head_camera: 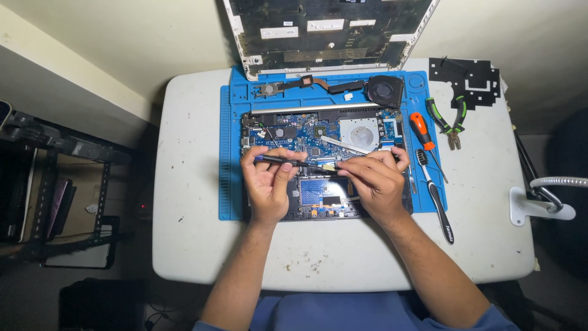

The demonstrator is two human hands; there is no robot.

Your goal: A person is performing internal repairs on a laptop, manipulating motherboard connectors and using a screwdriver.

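Observation:
An opened laptop base (318, 132) with a blue circuit board lies on a blue work mat (230, 153). My left hand (267, 181) grips a thin black tool (294, 162) held level over the board, its tip pointing right. My right hand (375, 181) pinches near the tool's tip, over the middle of the laptop; what its fingers hold is too small to tell.
The mat sits on a white table (184, 184). A removed cooling fan with heat pipe (384, 91) lies at the mat's top. An orange-handled screwdriver (422, 132), a black brush (436, 199) and green pliers (450, 119) lie to the right. A laptop cover (324, 34) leans behind. A black bracket (468, 76) and white lamp base (539, 205) sit far right.

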